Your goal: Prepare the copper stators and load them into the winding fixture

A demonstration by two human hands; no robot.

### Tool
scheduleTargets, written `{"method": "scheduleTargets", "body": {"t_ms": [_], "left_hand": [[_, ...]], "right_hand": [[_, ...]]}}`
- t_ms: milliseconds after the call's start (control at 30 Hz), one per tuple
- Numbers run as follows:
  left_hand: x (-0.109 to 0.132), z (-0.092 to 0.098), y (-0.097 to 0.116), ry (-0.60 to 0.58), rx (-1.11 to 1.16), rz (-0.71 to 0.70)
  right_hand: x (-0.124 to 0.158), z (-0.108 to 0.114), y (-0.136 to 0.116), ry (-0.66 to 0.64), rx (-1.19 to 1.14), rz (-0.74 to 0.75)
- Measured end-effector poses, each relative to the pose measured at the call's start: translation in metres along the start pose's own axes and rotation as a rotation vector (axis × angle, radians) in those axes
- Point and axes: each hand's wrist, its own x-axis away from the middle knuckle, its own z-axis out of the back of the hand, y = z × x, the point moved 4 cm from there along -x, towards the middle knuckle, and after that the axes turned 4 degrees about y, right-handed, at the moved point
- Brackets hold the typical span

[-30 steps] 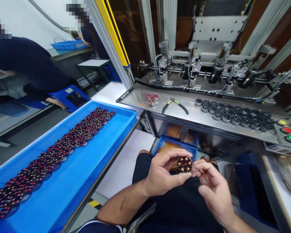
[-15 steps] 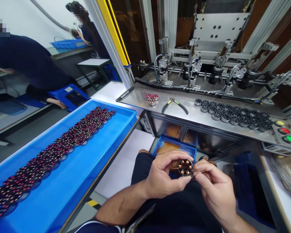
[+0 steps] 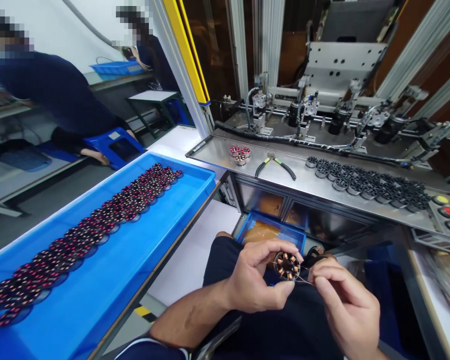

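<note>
My left hand (image 3: pixel 255 279) grips a small round stator (image 3: pixel 287 265) wound with copper coils, held over my lap. My right hand (image 3: pixel 345 305) is closed in a pinch just right of it, fingertips on a thin wire that runs from the stator. A long blue tray (image 3: pixel 142 240) at my left carries rows of several wound stators (image 3: pixel 86 232). On the steel machine shelf (image 3: pixel 285 182) lie three wound stators (image 3: pixel 240 154), green-handled pliers (image 3: pixel 274 165) and a row of several dark bare stators (image 3: pixel 367 181).
A small blue bin (image 3: pixel 273 232) sits under the shelf, in front of my knees. Yellow, red and green buttons (image 3: pixel 449 212) are at the shelf's right end. The machine's fixtures (image 3: pixel 303 107) stand behind. Two other people are at the far left, one seated by a blue stool (image 3: pixel 114 145).
The stator has turned a little in my left hand. My right hand has drawn slightly right and down, pulling a thin wire out from it. The view shifted a bit.
</note>
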Motion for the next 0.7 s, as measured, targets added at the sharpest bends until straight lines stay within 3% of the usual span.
{"method": "scheduleTargets", "body": {"t_ms": [233, 500, 700], "left_hand": [[-0.001, 0.000, 0.000, -0.014, -0.019, -0.001], [-0.001, -0.002, 0.006, 0.054, -0.161, -0.115], [-0.004, -0.005, 0.005, 0.026, -0.016, -0.013]], "right_hand": [[-0.012, -0.006, -0.011, -0.082, 0.063, 0.101], [-0.001, -0.012, -0.021, 0.007, 0.078, 0.168], [-0.005, -0.008, -0.018, -0.067, 0.003, 0.230]]}}
